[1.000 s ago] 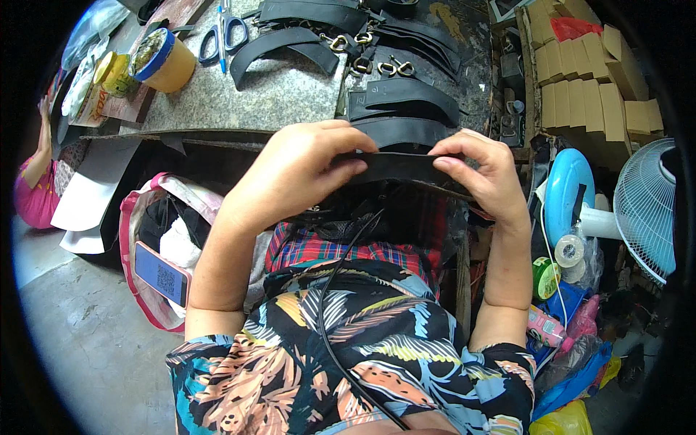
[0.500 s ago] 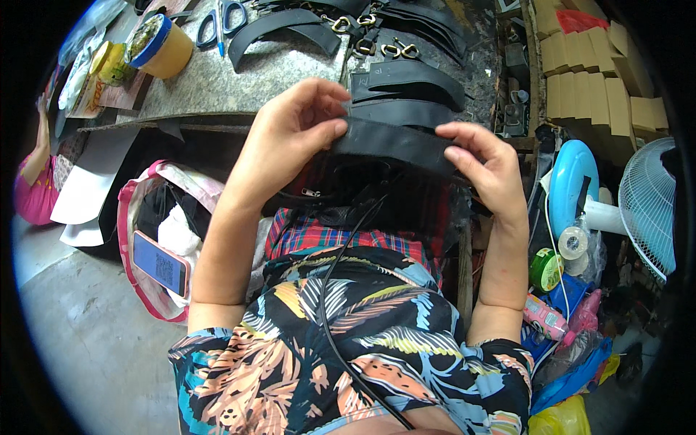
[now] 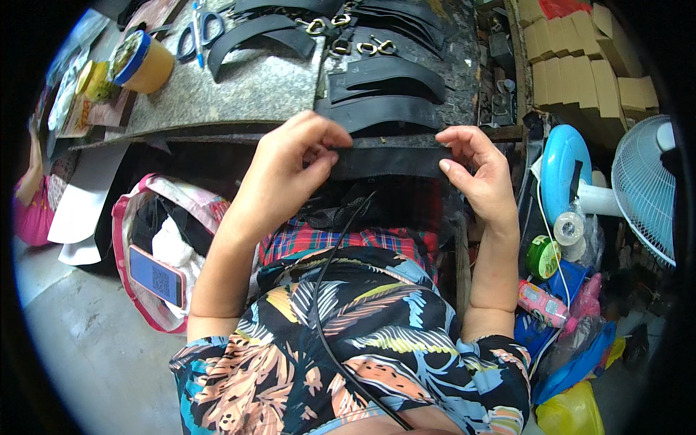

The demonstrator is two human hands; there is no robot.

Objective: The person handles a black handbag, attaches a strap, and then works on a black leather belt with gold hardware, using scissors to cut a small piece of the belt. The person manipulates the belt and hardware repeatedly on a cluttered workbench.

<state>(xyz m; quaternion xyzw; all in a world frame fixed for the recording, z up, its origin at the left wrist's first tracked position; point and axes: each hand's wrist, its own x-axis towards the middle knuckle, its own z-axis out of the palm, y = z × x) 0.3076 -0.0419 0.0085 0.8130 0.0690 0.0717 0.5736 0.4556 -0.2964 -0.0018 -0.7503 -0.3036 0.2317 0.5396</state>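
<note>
A black leather-like strip (image 3: pixel 391 162) is stretched level between my two hands, just in front of the bench edge. My left hand (image 3: pixel 308 152) pinches its left end between thumb and fingers. At the other end, my right hand (image 3: pixel 475 170) grips the strip the same way. Right behind it on the bench lies another flat black strip (image 3: pixel 384 112). A small pile of similar curved strips (image 3: pixel 391 76) sits farther back, beside several gold-coloured metal clasps (image 3: pixel 366 48).
On the bench's left stand blue-handled scissors (image 3: pixel 199 36) and a blue-rimmed tub (image 3: pixel 145 64). A pink-edged bag (image 3: pixel 123 239) holding a phone (image 3: pixel 156 275) is at lower left. To the right are a white-and-blue fan (image 3: pixel 565 177) and stacked cardboard pieces (image 3: pixel 569 90).
The strip has come down slightly toward me and now lies more level, apart from the strips on the bench. Both hands still hold its ends. The view has shifted a little.
</note>
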